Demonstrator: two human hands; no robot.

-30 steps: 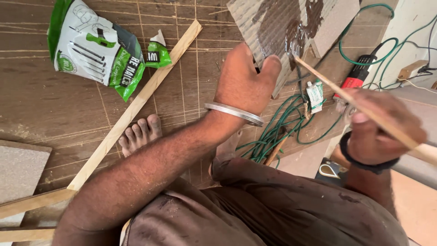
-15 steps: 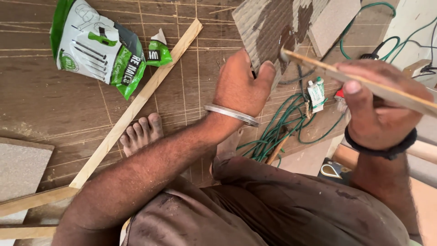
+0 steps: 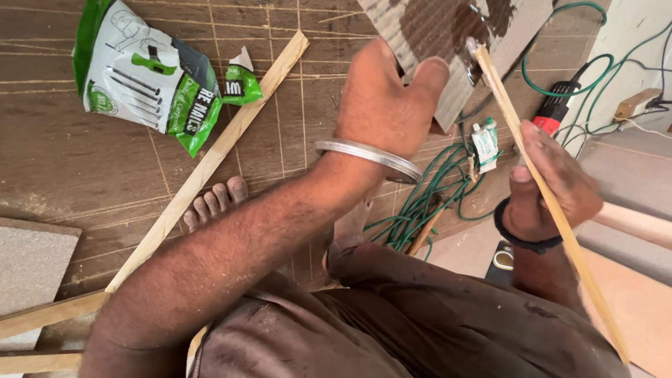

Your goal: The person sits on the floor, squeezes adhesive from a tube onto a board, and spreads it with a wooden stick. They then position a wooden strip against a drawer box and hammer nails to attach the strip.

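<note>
a: thin pale wooden strip (image 3: 553,210), long and narrow: pinched in the right hand (image 3: 553,185), fingers curled round its middle, thumb on top. slanting from lower right up to the upper left.

b: and its top end?

a: tipped with something dark and wet, touching or just above the grey ribbed sheet of board (image 3: 448,35). looks like glue, judging by the stain.

b: left hand (image 3: 385,105)?

a: closed on the near edge of that ribbed sheet, thumb up against the rim, fingers hidden behind the palm. steel bangle (image 3: 367,157) at the wrist. seems to steady the board.

b: how far along, then?

a: hard to say exactly. dark brown smear (image 3: 448,21) already over part of the board's middle; ribbed grey still bare towards the lower edge. partly spread, by the look of it, with more left to cover.

b: further out?

a: small white and green tube (image 3: 484,143) lying just beside the board, on a tangle of green cable (image 3: 420,206). red and black power tool (image 3: 556,105) well off to the right. bare foot (image 3: 213,203) on the brown floor, touching a long pale timber batten (image 3: 231,140); torn green and white bag (image 3: 140,77) beyond it, upper left.
</note>
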